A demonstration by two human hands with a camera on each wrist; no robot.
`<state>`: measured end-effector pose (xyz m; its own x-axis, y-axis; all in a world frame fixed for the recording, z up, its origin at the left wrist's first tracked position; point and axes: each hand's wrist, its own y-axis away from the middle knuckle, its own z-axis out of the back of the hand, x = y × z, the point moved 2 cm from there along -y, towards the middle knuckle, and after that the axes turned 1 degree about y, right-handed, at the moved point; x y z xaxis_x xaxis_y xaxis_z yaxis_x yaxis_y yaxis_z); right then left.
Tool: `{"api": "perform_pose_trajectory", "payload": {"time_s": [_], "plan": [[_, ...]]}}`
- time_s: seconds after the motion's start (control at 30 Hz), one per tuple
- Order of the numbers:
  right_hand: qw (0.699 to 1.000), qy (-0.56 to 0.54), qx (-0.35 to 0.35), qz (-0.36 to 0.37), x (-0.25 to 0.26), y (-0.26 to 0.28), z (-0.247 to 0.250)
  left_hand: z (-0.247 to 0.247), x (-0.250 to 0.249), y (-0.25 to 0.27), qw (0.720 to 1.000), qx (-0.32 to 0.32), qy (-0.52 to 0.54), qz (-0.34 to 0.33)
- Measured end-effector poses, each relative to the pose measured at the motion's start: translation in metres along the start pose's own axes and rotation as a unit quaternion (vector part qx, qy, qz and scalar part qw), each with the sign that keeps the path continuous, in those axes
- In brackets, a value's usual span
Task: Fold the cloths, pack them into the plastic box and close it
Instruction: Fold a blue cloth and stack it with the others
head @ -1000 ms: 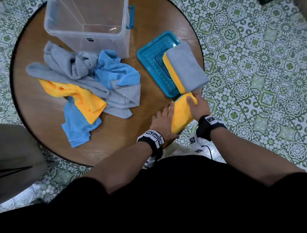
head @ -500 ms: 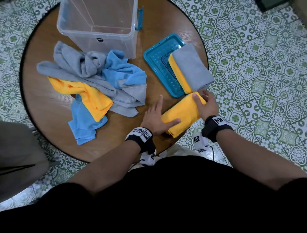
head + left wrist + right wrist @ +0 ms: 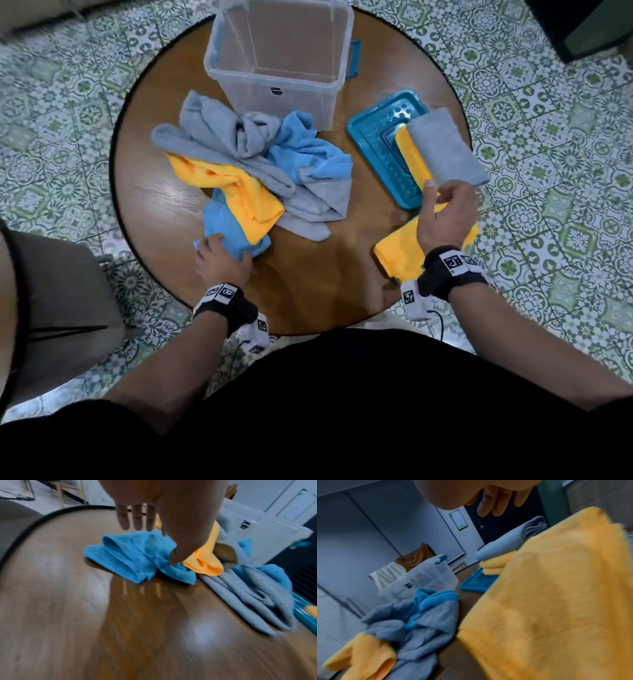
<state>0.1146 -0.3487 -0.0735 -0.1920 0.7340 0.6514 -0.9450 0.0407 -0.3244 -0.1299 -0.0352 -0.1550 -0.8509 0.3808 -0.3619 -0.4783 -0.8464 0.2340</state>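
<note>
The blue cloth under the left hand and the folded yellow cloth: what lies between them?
Only bare table, seen in the head view.

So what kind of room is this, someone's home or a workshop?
Probably a home or a plain indoor room, not a workshop. A small round wooden table stands on green patterned floor tiles, a grey seat sits beside it, and the right wrist view shows pale walls.

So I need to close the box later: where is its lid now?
In the head view the teal lid lies on the table's right side, right of the clear plastic box, with folded yellow and grey cloths stacked on it.
</note>
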Motion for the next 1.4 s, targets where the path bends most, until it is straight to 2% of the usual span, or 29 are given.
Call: {"api": "perform_pose_trajectory", "payload": {"time_s": [0.07, 0.13, 0.23, 0.3, 0.37, 0.43, 0.5, 0.57, 0.63, 0.7, 0.83, 1.0, 1.07, 1.13, 1.2, 1.3, 1.4], "plan": [[0.999, -0.015, 0.035, 0.021, 0.023, 0.015, -0.012, 0.001, 0.02, -0.008, 0.996, 0.067, -0.015, 0.048], [0.995, -0.023, 0.09, 0.038, 0.045, 0.034, -0.027, 0.002, 0.031, -0.013, 0.991, 0.129, -0.032, 0.016], [0.977, -0.006, 0.199, 0.08, 0.077, 0.07, -0.052, 0.008, 0.032, -0.016, 0.983, 0.178, -0.004, -0.045], [0.95, 0.01, 0.299, 0.088, 0.095, 0.098, -0.07, 0.013, 0.026, -0.016, 0.973, 0.219, 0.026, -0.072], [0.915, -0.02, 0.396, 0.076, 0.109, 0.123, -0.087, 0.02, 0.013, -0.014, 0.961, 0.252, 0.084, -0.082], [0.88, -0.06, 0.464, 0.087, 0.125, 0.142, -0.1, 0.03, 0.001, -0.018, 0.95, 0.259, 0.147, -0.096], [0.854, -0.08, 0.503, 0.106, 0.142, 0.151, -0.108, 0.046, -0.009, -0.024, 0.937, 0.267, 0.19, -0.124], [0.864, -0.097, 0.486, 0.091, 0.159, 0.148, -0.111, 0.072, -0.024, -0.027, 0.926, 0.263, 0.219, -0.158], [0.896, -0.096, 0.427, 0.08, 0.173, 0.136, -0.112, 0.098, -0.035, -0.032, 0.916, 0.254, 0.251, -0.182], [0.914, -0.102, 0.385, 0.081, 0.187, 0.117, -0.11, 0.122, -0.045, -0.039, 0.908, 0.241, 0.28, -0.197], [0.936, -0.144, 0.318, 0.038, 0.209, 0.073, -0.095, 0.164, -0.057, -0.059, 0.907, 0.176, 0.318, -0.212], [0.956, -0.167, 0.231, -0.069, 0.214, 0.021, -0.067, 0.199, -0.059, -0.089, 0.927, 0.082, 0.287, -0.227], [0.951, -0.208, 0.193, -0.125, 0.211, 0.006, -0.058, 0.204, -0.054, -0.104, 0.927, 0.047, 0.305, -0.214], [0.932, -0.272, 0.159, -0.179, 0.207, -0.001, -0.049, 0.209, -0.05, -0.114, 0.933, 0.002, 0.308, -0.187], [0.925, -0.295, 0.127, -0.201, 0.207, -0.002, -0.037, 0.214, -0.047, -0.12, 0.939, -0.045, 0.297, -0.171], [0.923, -0.308, 0.069, -0.221, 0.199, -0.007, -0.025, 0.222, -0.038, -0.131, 0.928, -0.107, 0.334, -0.127], [0.903, -0.354, 0.037, -0.241, 0.2, -0.005, -0.012, 0.224, -0.03, -0.137, 0.919, -0.123, 0.368, -0.068]]}}
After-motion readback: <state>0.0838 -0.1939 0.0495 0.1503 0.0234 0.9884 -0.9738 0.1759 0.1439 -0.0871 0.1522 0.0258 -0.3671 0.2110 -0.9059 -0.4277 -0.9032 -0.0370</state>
